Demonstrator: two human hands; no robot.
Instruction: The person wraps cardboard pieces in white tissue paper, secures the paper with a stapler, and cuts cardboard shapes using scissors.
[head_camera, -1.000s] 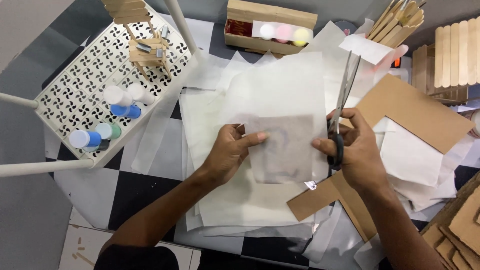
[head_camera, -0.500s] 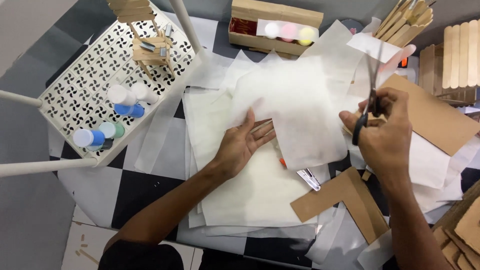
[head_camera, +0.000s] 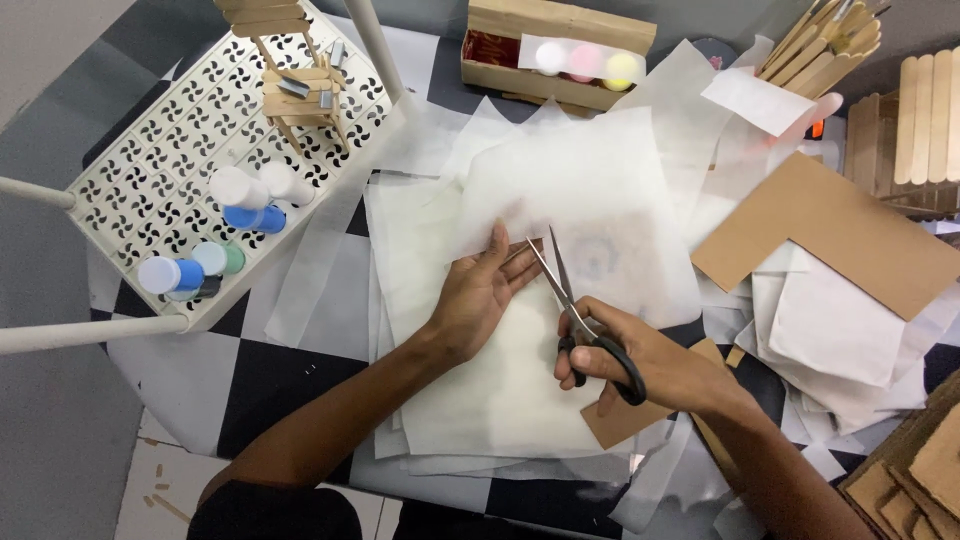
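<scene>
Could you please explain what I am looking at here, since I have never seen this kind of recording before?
No machine here: a person wears a camera on the head, so this single view looks down at their own two bare hands. The left hand lifts a sheet of thin white paper. The right hand holds black-handled scissors, blades open at the sheet's lower edge. More white sheets and brown cardboard pieces cover a black-and-white checkered surface. To the left, a white perforated tray carries small paint pots and a wooden stick model.
</scene>
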